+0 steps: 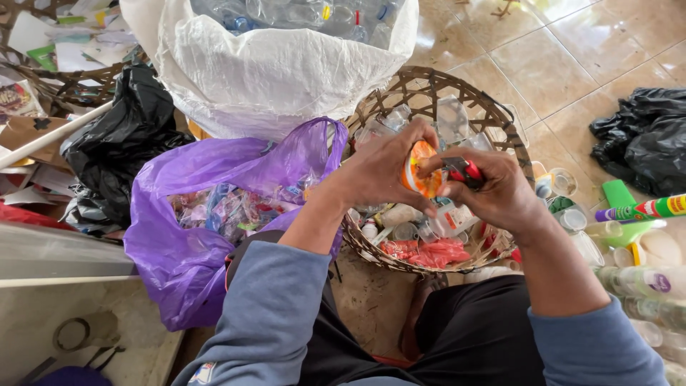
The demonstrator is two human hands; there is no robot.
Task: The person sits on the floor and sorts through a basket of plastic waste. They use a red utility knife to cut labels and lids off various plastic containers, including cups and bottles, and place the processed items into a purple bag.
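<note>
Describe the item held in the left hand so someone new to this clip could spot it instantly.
Start at the round woven basket in the middle of the view. Just above its near side, the left hand grips a small orange-and-white plastic container, while the right hand presses a red-handled cutter against it. Nearby plastics are mostly clear.

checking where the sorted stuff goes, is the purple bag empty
No, the purple bag lies open and holds a heap of crumpled colourful plastic wrappers, beside the woven basket.

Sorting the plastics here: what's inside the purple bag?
The purple bag holds crumpled colourful wrappers, showing at its open mouth. Whatever lies deeper is hidden by the bag's folds.
</note>
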